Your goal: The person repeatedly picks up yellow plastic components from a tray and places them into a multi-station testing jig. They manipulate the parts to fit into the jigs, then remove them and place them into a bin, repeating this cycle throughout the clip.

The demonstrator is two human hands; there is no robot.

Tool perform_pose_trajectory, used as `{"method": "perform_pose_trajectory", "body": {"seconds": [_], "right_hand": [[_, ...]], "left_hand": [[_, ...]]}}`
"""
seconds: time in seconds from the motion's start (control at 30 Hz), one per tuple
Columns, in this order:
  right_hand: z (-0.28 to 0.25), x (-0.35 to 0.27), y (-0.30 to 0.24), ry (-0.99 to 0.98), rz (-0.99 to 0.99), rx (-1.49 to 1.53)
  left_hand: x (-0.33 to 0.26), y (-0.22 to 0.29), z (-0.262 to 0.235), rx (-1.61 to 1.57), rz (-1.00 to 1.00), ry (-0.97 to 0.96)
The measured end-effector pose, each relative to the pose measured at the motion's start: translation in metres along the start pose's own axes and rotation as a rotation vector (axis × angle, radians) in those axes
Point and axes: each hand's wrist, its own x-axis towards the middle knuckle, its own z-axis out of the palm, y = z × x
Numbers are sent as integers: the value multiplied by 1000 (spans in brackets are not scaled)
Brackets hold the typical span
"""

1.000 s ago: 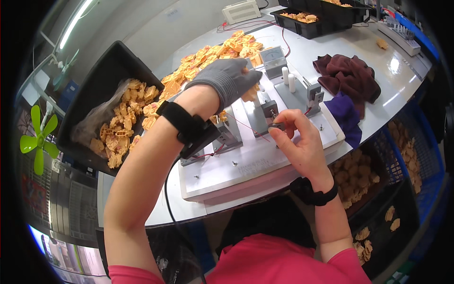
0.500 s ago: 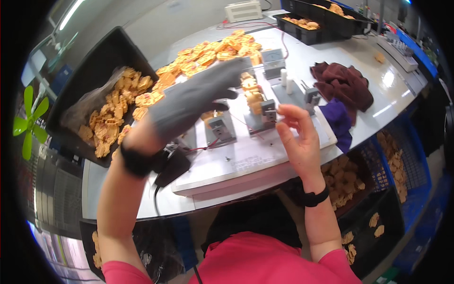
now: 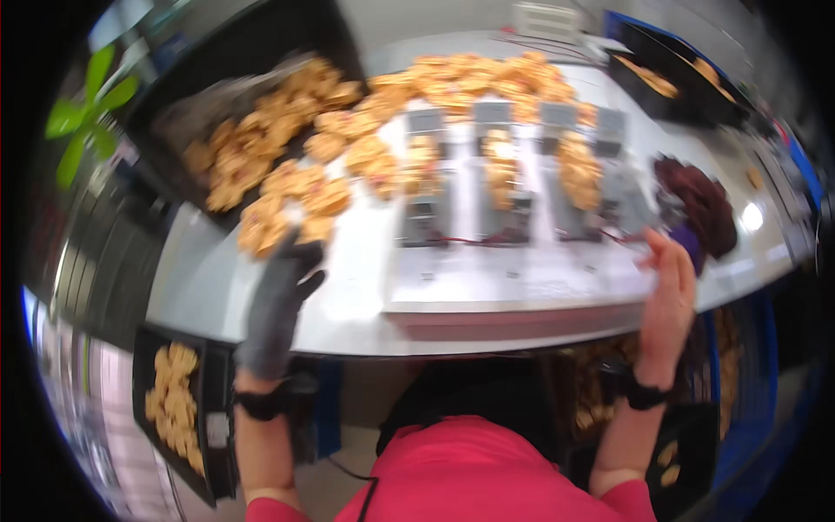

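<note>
My left hand [image 3: 277, 300], in a grey glove, is at the front left of the table with fingers stretched and thumb apart. Its fingertips lie beside a spread of tan-yellow moulded pieces [image 3: 300, 187]; no held piece shows. Bare and open, my right hand [image 3: 668, 291] hovers by the right end of a white raised board [image 3: 522, 300]. Several grey fixtures [image 3: 424, 222] stand on that board, joined by thin red wires. Tan-yellow pieces [image 3: 577, 170] sit upright in some of them. Motion blur hides fine detail.
A tilted black bin [image 3: 326, 39] full of pieces stands at the left. More pieces [image 3: 474, 78] are heaped behind the board. Dark brown cloth [image 3: 700, 204] and purple cloth [image 3: 687, 248] lie at the right. Below the table's left front is a black crate [image 3: 216, 409].
My left hand has drawn back from over the fixtures to the pieces at the left. My right hand has left the fixture and moved right. The view has shifted left.
</note>
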Motion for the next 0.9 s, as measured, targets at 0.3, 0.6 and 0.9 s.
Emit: {"method": "perform_pose_trajectory", "body": {"seconds": [0.3,0.6,0.9], "right_hand": [[-44,25,62,-448,-373,-723],[15,17,-17,-494,-559,-800],[12,17,-3,-460,-448,-674]], "left_hand": [[-15,-117,4,811,336,243],[-19,-103,13,849,250,330],[-22,-104,14,899,287,371]]}}
